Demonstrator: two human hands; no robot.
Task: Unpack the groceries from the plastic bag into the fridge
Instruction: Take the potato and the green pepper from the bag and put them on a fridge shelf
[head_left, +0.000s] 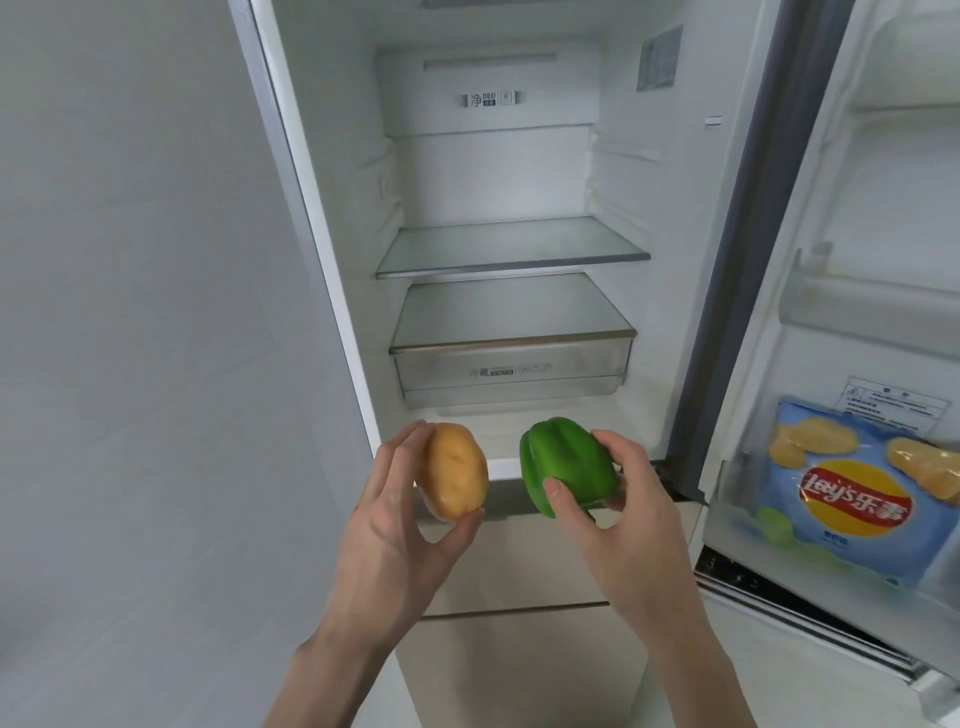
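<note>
- Left hand (387, 525): raised in front of the fridge, fingers and thumb curled round a potato (456, 470); the thumb sat under its lower end, the fingertips behind its upper left side.
- Potato: tan-yellow, oval, held roughly upright, level with the lower front edge of the open compartment and outside it.
- Right hand (631, 514): raised beside the left, gripping a green bell pepper (566, 465); the thumb pressed on the pepper's front face, the fingers wrapped over its right side.
- Green bell pepper: glossy, lobed, tilted, just to the right of the potato and apart from it; also held in front of the compartment, not inside.
- Fridge (311, 249): upper compartment open, white interior.
- Glass shelf (511, 249): mid-height in the compartment, bare surface showing.
- Drawer (511, 371): clear-fronted, below the glass shelf, closed, with a small printed label on its front and a glass cover on top.
- Fridge door (883, 208): swung open to the right, with moulded racks on its inner face.
- Bag of crisps (857, 499): blue, Lay's logo in red and yellow, standing in the lower door rack.
- Lower fridge fronts (519, 571): beige panels beneath the open compartment, shut.
- Wall (130, 312): plain pale grey, left of the fridge.
- Plastic bag: not in view.
</note>
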